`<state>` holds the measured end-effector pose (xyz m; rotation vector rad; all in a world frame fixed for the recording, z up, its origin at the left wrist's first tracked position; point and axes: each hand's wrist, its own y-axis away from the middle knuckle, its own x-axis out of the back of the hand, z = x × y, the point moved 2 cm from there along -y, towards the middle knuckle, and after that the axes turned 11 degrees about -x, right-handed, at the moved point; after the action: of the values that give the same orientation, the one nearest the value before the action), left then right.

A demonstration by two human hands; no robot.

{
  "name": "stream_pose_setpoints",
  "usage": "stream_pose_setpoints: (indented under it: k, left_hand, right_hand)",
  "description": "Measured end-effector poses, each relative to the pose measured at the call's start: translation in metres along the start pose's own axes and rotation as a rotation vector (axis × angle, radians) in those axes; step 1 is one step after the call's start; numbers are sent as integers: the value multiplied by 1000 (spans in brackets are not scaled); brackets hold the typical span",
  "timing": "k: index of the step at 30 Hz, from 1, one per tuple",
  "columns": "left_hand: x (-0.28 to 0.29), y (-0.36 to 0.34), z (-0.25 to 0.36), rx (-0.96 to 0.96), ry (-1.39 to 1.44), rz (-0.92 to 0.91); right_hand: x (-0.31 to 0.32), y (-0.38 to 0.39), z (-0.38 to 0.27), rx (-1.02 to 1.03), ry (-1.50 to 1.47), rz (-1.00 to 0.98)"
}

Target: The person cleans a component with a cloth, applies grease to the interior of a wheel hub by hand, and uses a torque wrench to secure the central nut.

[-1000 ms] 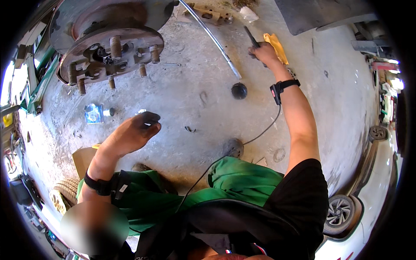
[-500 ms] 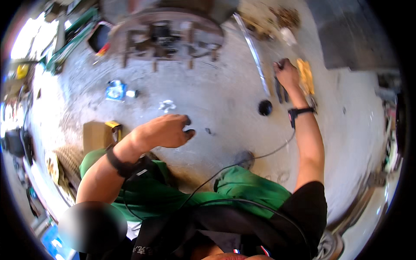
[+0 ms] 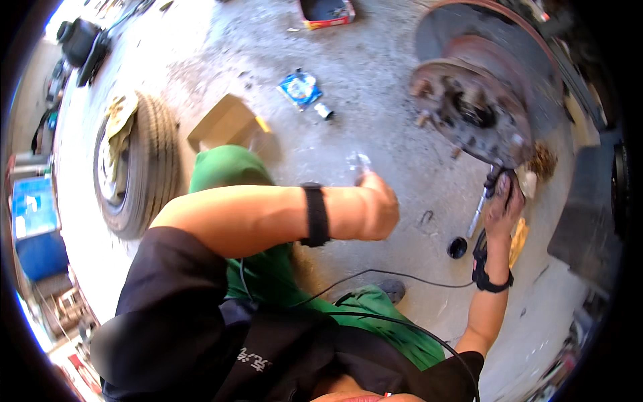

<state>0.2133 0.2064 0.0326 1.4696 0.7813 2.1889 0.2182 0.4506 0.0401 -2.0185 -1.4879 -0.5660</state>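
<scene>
At the right my right hand (image 3: 504, 204) reaches down to the floor, its blackened fingers curled at the far part of a silver metal bar (image 3: 477, 213). A round black cap (image 3: 457, 248) lies beside the bar's near end. My left hand (image 3: 378, 209) hangs over the middle of the floor, next to a crumpled clear plastic piece (image 3: 358, 162). Most of its fingers are hidden behind the hand, so their grip does not show. Beyond my right hand stands a rusty wheel hub with a large disc (image 3: 472, 110).
A blue packet (image 3: 299, 88) and a small silver cylinder (image 3: 324, 111) lie ahead. An open cardboard box (image 3: 224, 124) and a tyre (image 3: 155, 167) are at the left. Something yellow (image 3: 518, 242) lies right of my wrist. A black cable (image 3: 395, 280) crosses my lap.
The view has swung left, so the hub now appears at the right. My right hand has come onto the silver bar. My left arm has stretched across toward the clear plastic piece.
</scene>
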Motion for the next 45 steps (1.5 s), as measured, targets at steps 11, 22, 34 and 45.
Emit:
stream_pose_setpoints:
  k: [11,22,34,45]
  left_hand:
    - [-13,25,14,184,9,147]
    - [-9,22,28,-63,-78,37]
    - [-25,16,9,21,-33,-46]
    - [-9,29,10,-130,-155,-267]
  right_hand:
    - [-4,-8,95,-254,504,-108]
    - [-69,40,154,-461,718,-454]
    - [-172,-13,179,-409,779,-352]
    - [-35,27,-40,113,123,-123]
